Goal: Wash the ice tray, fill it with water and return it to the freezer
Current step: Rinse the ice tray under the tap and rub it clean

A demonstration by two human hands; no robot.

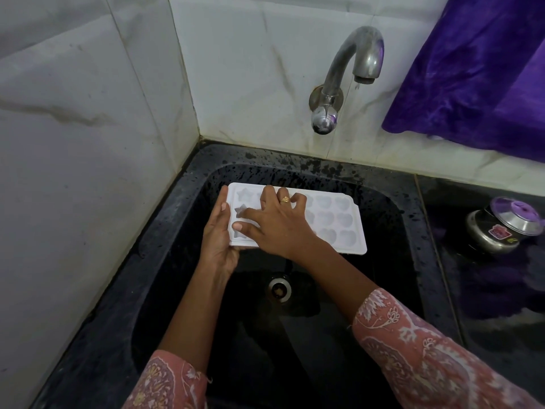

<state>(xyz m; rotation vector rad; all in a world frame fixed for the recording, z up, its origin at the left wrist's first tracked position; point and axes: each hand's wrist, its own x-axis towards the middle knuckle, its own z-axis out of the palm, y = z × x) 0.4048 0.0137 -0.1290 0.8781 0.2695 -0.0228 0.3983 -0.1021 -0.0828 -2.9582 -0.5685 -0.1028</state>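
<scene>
1. Washing step: ice tray (pixel 333 222) is held above the sink (pixel 165 231), 12 o'clock of the drain (pixel 278 289).
2. Left hand (pixel 216 240) grips its 9 o'clock end; right hand (pixel 274 225), fingers spread, presses the cavities.
3. Next, probably: rinse under the tap (pixel 351 75) at 1 o'clock.

The ice tray (pixel 339 219) is over the sink (pixel 174 208), tap (pixel 348 69) behind, a pot (pixel 498 231) on the counter (pixel 489 305) to its right.
</scene>
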